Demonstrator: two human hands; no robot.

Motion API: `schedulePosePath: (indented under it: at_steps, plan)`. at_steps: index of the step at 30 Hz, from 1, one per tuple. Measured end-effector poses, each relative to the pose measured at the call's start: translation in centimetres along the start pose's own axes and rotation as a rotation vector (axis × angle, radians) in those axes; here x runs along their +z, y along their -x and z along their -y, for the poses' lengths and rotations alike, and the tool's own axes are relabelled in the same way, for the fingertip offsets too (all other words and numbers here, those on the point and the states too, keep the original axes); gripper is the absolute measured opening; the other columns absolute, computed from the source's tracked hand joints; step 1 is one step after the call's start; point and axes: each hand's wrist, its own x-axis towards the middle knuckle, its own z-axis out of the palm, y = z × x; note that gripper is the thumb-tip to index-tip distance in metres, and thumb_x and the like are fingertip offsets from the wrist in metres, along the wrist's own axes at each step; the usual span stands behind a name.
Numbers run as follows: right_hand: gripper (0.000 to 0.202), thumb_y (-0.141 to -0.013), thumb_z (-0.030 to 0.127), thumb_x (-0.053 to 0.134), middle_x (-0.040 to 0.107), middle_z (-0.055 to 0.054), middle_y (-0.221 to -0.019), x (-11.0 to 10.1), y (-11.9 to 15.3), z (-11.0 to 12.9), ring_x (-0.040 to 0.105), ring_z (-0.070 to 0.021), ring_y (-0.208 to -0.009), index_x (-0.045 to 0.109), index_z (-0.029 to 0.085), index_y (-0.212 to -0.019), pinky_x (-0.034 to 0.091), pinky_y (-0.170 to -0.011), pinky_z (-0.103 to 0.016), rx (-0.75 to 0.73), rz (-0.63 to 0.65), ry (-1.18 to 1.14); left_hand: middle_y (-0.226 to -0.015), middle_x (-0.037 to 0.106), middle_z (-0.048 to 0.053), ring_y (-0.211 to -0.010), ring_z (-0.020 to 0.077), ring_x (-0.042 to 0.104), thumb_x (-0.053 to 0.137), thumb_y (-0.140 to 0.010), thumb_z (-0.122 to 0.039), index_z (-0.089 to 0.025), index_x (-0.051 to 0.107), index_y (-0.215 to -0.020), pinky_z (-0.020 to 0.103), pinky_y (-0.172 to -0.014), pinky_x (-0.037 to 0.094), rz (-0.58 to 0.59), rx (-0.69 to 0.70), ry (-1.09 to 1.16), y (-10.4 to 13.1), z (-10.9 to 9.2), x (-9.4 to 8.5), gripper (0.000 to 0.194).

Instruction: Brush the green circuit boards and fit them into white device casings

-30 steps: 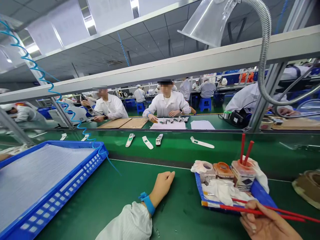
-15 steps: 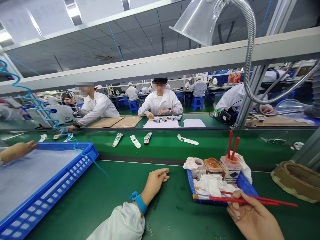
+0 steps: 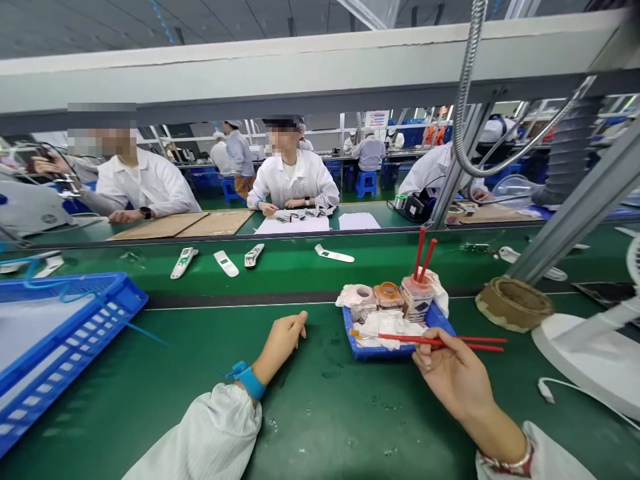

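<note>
- Green bench (image 3: 325,433) bears blue tray (image 3: 380,353)
- Right hand (image 3: 453,375) pinches red brush (image 3: 400,338) over tray
- Left hand (image 3: 279,339), left of tray, half curls — contents unclear
- Brush is out — white parts (image 3: 227,263), beyond tray, lie untouched

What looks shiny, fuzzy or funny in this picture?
In the head view, the green tabletop shines softly, with pale patches beside the blue basket; in the head view, blocky squares cover parts of two white-coated workers; also in the head view, the right hand and its red-handled brushes look clear, while faraway people are small and soft.
</note>
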Motion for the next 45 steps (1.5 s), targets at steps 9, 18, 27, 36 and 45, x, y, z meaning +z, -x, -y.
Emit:
schedulePosePath:
  at_steps: [9, 18, 27, 36, 45]
  plan:
    - [0.024, -0.087, 0.044, 0.055, 0.059, -0.001, -0.067, 2.1, -2.0, 5.7, 0.056, -0.0170, -0.056, 0.050, 0.022, -0.078, 0.044, -0.052, -0.029, -0.594, 0.031, 0.581, -0.037, 0.042, -0.003, -0.042, 0.0151, 0.045, 0.031, -0.082, -0.060, -0.020, 0.051, -0.050, 0.026, -0.051, 0.033, -0.040, 0.053, -0.026, -0.1, -0.4, 0.4, 0.055]
    - [0.028, -0.089, 0.032, 0.045, 0.045, 0.003, -0.049, 9.5, -5.6, 7.2, 0.046, -0.0144, -0.046, 0.040, 0.021, -0.064, 0.029, -0.046, -0.025, -0.711, 0.281, 1.320, -0.039, 0.044, -0.003, -0.040, 0.0141, 0.044, 0.036, -0.081, -0.057, -0.020, 0.050, -0.051, 0.025, -0.048, 0.033, -0.033, 0.042, -0.001, -0.3, -0.2, 0.3, 0.050]
    - [0.025, -0.093, 0.027, 0.035, 0.048, 0.003, -0.051, 10.1, -7.1, 6.0, 0.050, -0.0143, -0.047, 0.036, 0.021, -0.069, 0.031, -0.046, -0.022, -0.697, 0.454, 1.587, -0.039, 0.043, -0.004, -0.038, 0.0137, 0.043, 0.037, -0.081, -0.054, -0.020, 0.050, -0.051, 0.025, -0.048, 0.033, -0.019, 0.044, -0.001, -0.3, -0.2, 0.1, 0.048]
    - [0.033, -0.095, 0.033, 0.032, 0.045, 0.000, -0.056, 9.0, -3.9, 8.4, 0.044, -0.0131, -0.048, 0.036, 0.020, -0.065, 0.028, -0.047, -0.024, -0.954, 0.546, 1.671, -0.038, 0.044, -0.004, -0.039, 0.0139, 0.045, 0.039, -0.080, -0.052, -0.020, 0.049, -0.050, 0.025, -0.049, 0.033, -0.015, 0.046, 0.011, -0.2, -0.6, 0.2, 0.045]
    - [0.036, -0.096, 0.029, 0.028, 0.045, 0.000, -0.055, 8.5, -2.0, 9.0, 0.045, -0.0139, -0.049, 0.035, 0.021, -0.062, 0.033, -0.053, -0.026, -1.025, 0.566, 1.635, -0.039, 0.045, -0.004, -0.042, 0.0148, 0.047, 0.040, -0.080, -0.051, -0.020, 0.050, -0.050, 0.025, -0.051, 0.032, -0.025, 0.065, -0.017, -0.2, -0.5, 0.2, 0.044]
